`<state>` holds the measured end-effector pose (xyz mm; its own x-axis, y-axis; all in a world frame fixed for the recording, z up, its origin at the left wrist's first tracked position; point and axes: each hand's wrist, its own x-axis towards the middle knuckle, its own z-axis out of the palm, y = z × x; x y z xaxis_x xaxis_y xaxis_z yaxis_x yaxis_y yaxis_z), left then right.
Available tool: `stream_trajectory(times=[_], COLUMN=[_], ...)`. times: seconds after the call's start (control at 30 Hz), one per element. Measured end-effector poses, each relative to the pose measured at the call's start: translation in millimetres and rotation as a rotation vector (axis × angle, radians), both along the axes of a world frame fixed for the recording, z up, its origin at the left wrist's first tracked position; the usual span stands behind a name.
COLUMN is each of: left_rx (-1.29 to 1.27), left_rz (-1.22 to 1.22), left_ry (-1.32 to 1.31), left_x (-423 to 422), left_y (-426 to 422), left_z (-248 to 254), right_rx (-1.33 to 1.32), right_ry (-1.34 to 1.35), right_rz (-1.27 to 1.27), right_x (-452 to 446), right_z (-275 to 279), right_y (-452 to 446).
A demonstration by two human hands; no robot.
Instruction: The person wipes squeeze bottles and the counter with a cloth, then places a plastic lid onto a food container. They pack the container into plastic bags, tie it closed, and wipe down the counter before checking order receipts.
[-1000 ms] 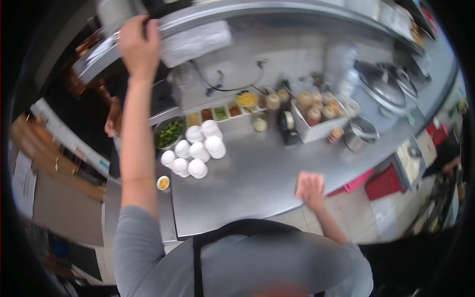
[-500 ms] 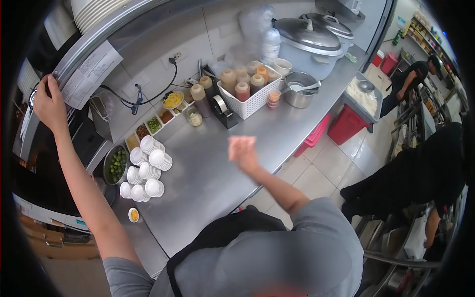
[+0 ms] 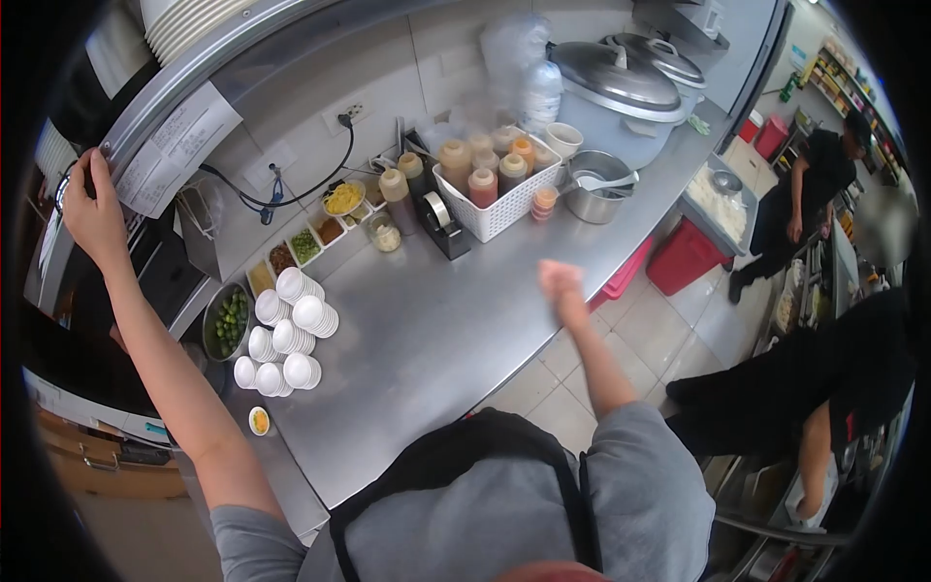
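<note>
At the far left, my left hand (image 3: 94, 215) is raised with its fingers bent around the lower end of the metal shelf edge (image 3: 179, 80). Printed paper slips (image 3: 179, 150) hang right beside it. My right hand (image 3: 562, 281) hovers over the front edge of the steel counter (image 3: 417, 320), smeared by motion; its fingers cannot be made out, and I see nothing in it. Stacks of white cups (image 3: 291, 335) stand on the counter's left side, and a small cup with yellow food (image 3: 259, 421) sits below them.
A bowl of green limes (image 3: 229, 322), topping containers (image 3: 305, 244), a tape dispenser (image 3: 443, 228), a white basket of sauce bottles (image 3: 499, 209) and a metal pot (image 3: 596, 199) line the counter. Large lidded pots (image 3: 616, 92) stand behind. Two people in black (image 3: 805, 378) work at the right.
My right hand has swung right, from over the middle of the counter to its front edge. My left hand stays at the shelf edge. The people at right have shifted slightly.
</note>
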<state>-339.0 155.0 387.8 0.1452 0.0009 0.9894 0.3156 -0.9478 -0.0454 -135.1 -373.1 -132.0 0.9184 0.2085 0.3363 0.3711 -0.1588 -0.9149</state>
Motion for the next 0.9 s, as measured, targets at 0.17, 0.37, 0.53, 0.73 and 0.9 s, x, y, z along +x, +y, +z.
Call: stream_trajectory(times=[0.17,0.37,0.53,0.73,0.9], left_rx=[0.056,0.031,-0.051,-0.053,-0.086], left_rz=[0.028,0.022,-0.036,-0.049,-0.053], left_ry=[-0.016,-0.042,-0.106,-0.14,-0.108], left_x=[0,3,7,8,3], left_y=[6,22,23,25,25], left_z=[0,-1,-5,-8,-6], right_rx=[0.408,-0.965,-0.977,-0.603,-0.384], right_ry=[0.249,-0.329,-0.607,-0.41,-0.236], right_rz=[-0.123,-0.73,-0.413,0.27,0.415], right_x=[89,73,42,-47,-25], right_z=[-30,26,3,35,75], right_y=[-141,-69,48,90,76])
